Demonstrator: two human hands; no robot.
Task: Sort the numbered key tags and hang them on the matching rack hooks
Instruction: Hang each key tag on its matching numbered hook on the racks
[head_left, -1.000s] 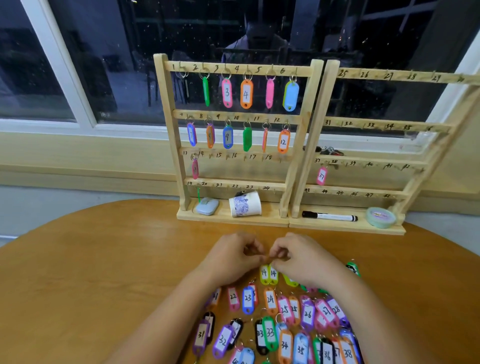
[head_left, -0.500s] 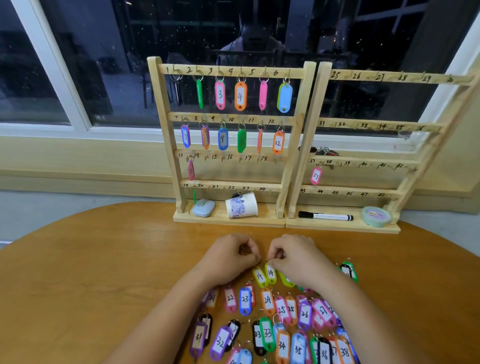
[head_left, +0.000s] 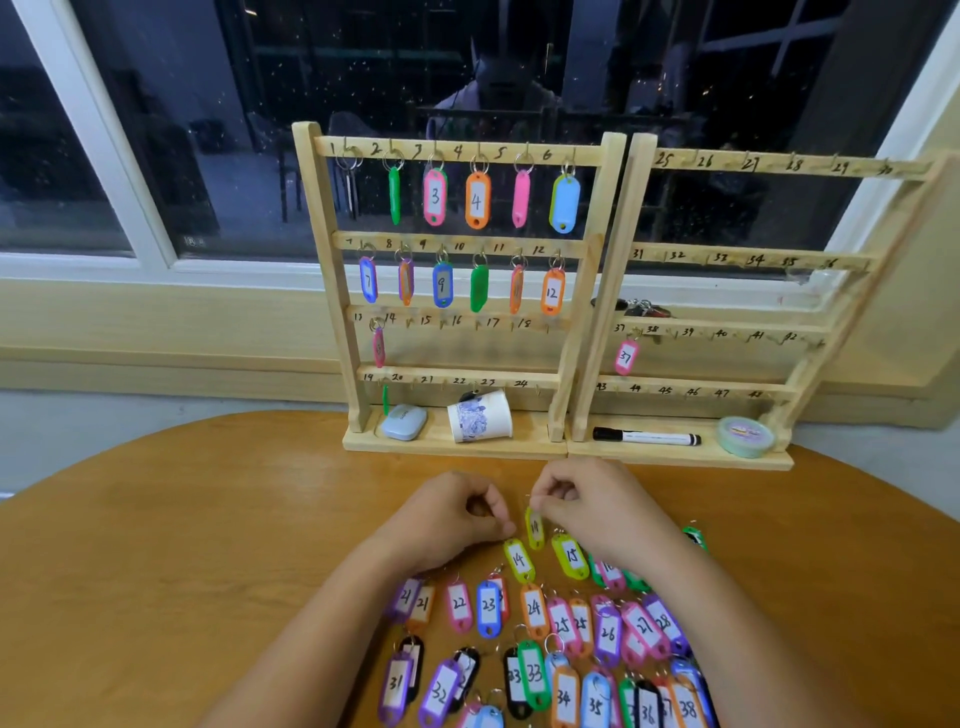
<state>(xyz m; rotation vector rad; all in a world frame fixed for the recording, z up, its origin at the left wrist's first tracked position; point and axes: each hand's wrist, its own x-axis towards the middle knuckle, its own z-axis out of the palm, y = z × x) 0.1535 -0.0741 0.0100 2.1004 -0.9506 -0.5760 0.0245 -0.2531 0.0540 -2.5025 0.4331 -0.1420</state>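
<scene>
Yellow-green tag (head_left: 534, 527), turned nearly edge-on, number hard to read. It hangs by its ring, which my right hand (head_left: 597, 506) pinches between thumb and fingertip. I cannot tell whether its lower end touches the table (head_left: 156, 545).

My left hand (head_left: 452, 514) is just beside it with the fingers curled in. Whether they hold a ring or nothing, I cannot tell.

- Tag 14 (head_left: 518, 559) lies flat right below the gap between my hands, and tag 15 (head_left: 570, 555) lies just beside it, under my right wrist.
- Loose tags (head_left: 535, 608) crowd the near side in rows, 21 to 28 and then 31 to 38. Many touch or overlap, and some are hidden by my forearms.
- Ahead of my knuckles a bare strip of table runs to the front edge of the rack bases. There is wide bare wood to the left, out to the curved table edge.
- Left rack (head_left: 452, 151): the top two rails are full.
- Rail 13–18 (head_left: 452, 322) carries one pink tag (head_left: 378, 347) at its left end, and the other hooks are free.
- Right rack (head_left: 779, 167): mostly bare hooks, with tag 37 (head_left: 626, 357) hanging.
- On the bases: a pale blue case (head_left: 404, 422), a paper cup (head_left: 480, 415) on its side, a marker (head_left: 647, 436) and a green round tub (head_left: 745, 436).
</scene>
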